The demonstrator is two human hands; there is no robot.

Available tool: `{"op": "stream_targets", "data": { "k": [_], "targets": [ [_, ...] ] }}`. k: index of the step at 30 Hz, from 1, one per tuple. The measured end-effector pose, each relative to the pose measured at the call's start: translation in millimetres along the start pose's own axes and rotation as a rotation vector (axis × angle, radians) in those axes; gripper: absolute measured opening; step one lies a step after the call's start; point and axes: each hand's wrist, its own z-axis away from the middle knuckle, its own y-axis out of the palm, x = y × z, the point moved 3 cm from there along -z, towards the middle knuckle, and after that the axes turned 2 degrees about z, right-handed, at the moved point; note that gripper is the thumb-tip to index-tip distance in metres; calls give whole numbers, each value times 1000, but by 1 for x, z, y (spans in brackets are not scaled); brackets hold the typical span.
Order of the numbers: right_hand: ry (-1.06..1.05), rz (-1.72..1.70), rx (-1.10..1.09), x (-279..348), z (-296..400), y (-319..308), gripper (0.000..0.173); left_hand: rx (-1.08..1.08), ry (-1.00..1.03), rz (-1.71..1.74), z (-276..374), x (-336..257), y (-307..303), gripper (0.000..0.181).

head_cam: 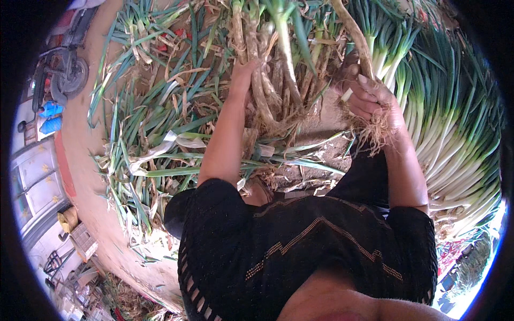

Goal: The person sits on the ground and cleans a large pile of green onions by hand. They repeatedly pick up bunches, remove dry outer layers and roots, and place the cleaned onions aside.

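Note:
My left hand (243, 71) is closed around a soil-covered green onion stalk (238, 36) at the top middle; its fingers are partly hidden. Beside it several unpeeled green onions (263, 100) lean together, brown outer skins on and roots towards me. One stalk among them has a white shank (284, 44). At the right, my right hand (367, 98) grips another soil-covered green onion (357, 34), its tangled roots (373, 128) hanging below the fingers. A short whitish piece (347, 95) shows by these fingers.
Cleaned green onions (445, 136) with white shanks lie in a large pile on my right. Stripped leaves and skins (160, 132) litter the ground on my left. Beyond them are a wheeled vehicle (70, 76), blue bundles (51, 116) and a carton (83, 240).

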Motion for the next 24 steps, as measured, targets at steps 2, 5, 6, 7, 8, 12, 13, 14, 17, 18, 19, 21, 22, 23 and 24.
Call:
{"op": "stream_targets", "data": {
  "k": [2, 5, 6, 7, 8, 12, 13, 14, 17, 18, 19, 21, 22, 23, 24],
  "targets": [
    [-65, 52, -3, 5, 3, 1, 22, 121, -112, 282, 16, -12, 22, 35],
    [-94, 135, -44, 3, -3, -12, 22, 242, -208, 563, 18, -4, 56, 39],
    [-77, 140, -81, 0, -8, -14, 22, 174, -228, 549, -1, 23, 52, 41],
    [-101, 214, -154, -1, -12, -10, 14, 125, -243, 469, -14, 46, 42, 43],
    [-86, 200, -177, -2, -13, -10, 14, 76, -258, 388, -26, 69, 28, 45],
    [40, -13, -133, -8, -14, -39, 12, -249, -401, -514, -20, 85, 7, 76],
    [78, -107, -97, -8, -15, -48, 12, -320, -376, -702, -23, 96, -3, 73],
    [94, -147, -92, -5, -16, -53, 13, -390, -346, -891, -28, 105, -9, 71],
    [156, -284, -70, -6, -17, -69, 15, -362, 284, -1080, -12, 96, 28, 48],
    [156, -217, -158, -7, -14, -66, 15, -282, 456, -1049, -12, 99, 38, 44],
    [156, -145, -245, -6, -10, -55, 14, -174, 519, -1116, -7, 104, 55, 35],
    [87, -61, -207, -10, -10, -59, 12, -85, 297, -1254, -11, 131, 74, 33],
    [76, 2, -227, -10, -11, -59, 12, -118, 270, -1321, -16, 142, 78, 31],
    [65, 65, -243, -10, -10, -56, 13, -137, 220, -1303, -26, 150, 79, 29],
    [57, 122, -257, -13, -9, -53, 14, -156, 169, -1293, -32, 152, 78, 27]
  ]
}}
